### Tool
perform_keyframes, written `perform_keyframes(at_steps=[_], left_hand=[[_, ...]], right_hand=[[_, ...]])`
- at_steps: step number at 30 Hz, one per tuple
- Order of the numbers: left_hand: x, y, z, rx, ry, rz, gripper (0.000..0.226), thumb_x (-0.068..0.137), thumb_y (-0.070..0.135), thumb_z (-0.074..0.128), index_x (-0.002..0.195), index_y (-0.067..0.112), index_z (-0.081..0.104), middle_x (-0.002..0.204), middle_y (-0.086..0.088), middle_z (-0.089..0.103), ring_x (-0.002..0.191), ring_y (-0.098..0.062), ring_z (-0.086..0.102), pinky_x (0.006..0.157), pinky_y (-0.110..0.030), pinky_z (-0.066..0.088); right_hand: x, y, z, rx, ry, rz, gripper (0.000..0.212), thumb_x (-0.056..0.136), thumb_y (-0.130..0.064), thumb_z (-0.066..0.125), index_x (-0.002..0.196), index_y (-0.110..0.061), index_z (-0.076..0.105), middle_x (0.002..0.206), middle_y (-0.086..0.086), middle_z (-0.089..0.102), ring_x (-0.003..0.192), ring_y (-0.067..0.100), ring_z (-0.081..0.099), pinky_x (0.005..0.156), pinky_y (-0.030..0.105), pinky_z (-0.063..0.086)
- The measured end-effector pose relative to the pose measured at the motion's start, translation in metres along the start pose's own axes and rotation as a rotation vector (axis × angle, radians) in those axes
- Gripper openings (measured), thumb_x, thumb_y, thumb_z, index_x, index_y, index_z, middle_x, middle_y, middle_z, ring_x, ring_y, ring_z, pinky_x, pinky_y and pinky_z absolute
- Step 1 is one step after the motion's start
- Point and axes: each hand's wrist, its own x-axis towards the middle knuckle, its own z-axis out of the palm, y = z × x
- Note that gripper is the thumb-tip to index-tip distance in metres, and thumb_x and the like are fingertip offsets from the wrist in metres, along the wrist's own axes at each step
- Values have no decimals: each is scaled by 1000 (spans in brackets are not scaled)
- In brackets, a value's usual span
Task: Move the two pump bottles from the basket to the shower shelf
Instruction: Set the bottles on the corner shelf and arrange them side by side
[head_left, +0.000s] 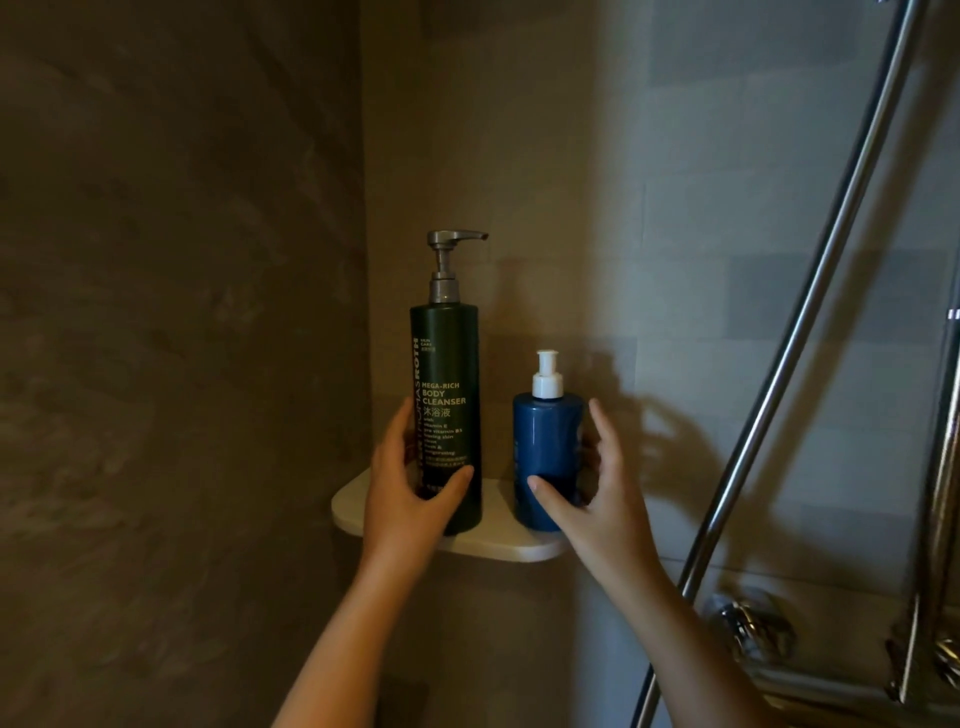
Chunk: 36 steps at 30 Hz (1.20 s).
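**Two bottles on the corner shelf**

We are looking into a dim shower corner, brown stone-look wall on the left and pale grey tiles on the right. A small pale shower shelf (498, 545) with a rounded front edge sits in the corner. Both pump bottles stand upright on it, close beside each other but apart.

The tall dark green bottle (447, 395), printed "MEGA-RICH BODY CLEANSER", has a grey metal pump with its spout pointing right. Our left hand (410, 488) is wrapped around its lower part, thumb across the front and fingers behind its left side, so it is clamped on that bottle.

The shorter blue bottle (545, 457) with a white pump stands to the right. Our right hand (597, 499) cups it with fingers spread: the thumb tip touches the lower front, while the fingers stand apart beside its right side, so the grip looks loose and open.

A chrome shower hose (810, 312) and mixer fittings (748, 629) hang at the right, well apart from the shelf.
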Motion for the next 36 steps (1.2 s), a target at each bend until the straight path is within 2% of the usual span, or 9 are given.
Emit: perform_keyframes(at_steps=[2,5,8,12,16,18,23,26,36], left_hand=[[-2,-2,0,14,19,-10,80,71,13,71,119,56,22,137,9,34,119,-7,38,100,-45,41],[-4,-4,1,19,25,-16,80,71,14,71,122,52,23,131,15,34,118,-6,38,100,-45,41],[-2,-6,2,22,23,-15,78,72,14,70,123,50,23,129,17,33,119,-6,37,100,-42,40],[2,-10,1,32,35,-20,77,74,12,68,124,48,24,138,6,36,119,-7,37,98,-37,38],[9,-16,-1,50,44,-9,76,75,10,67,133,36,25,137,0,38,119,-10,39,100,-40,38],[14,-20,-1,60,46,-15,77,75,10,67,135,31,24,136,-1,38,120,-12,39,102,-43,38],[27,-27,-4,89,33,-27,78,75,8,67,136,29,24,134,0,39,123,-19,39,102,-43,37],[35,-30,-6,108,14,-36,79,74,7,69,135,30,24,134,-3,42,122,-20,41,101,-46,40],[52,-34,-8,144,-22,-43,84,72,6,70,135,33,22,136,-8,41,121,-22,41,102,-50,39]], right_hand=[[-2,2,0,-16,15,-1,90,71,-25,72,126,-55,8,141,-4,33,118,0,35,89,21,40],[-3,6,1,-55,22,-16,89,71,-24,72,126,-53,9,130,-11,33,112,-6,34,80,9,37],[-1,8,2,-71,12,-42,87,71,-21,72,121,-57,10,122,-20,30,100,-25,32,72,-1,36],[4,9,3,-39,-7,-21,87,72,-21,72,113,-67,10,116,-30,26,103,-17,31,78,8,32],[7,9,8,-63,-16,-20,85,73,-22,71,112,-66,9,117,-26,27,110,-9,28,88,14,32],[10,9,11,-74,-24,-10,85,73,-23,71,114,-62,7,121,-20,27,114,-3,28,93,23,32],[17,7,21,-52,-83,41,85,75,-20,70,132,-42,12,133,-11,33,119,2,31,99,28,32],[21,6,25,-39,-104,58,85,75,-16,70,138,-30,15,142,-2,34,126,10,33,105,37,34],[31,0,30,-96,-158,78,89,74,-15,70,139,-26,10,146,3,30,130,16,32,107,46,32]])
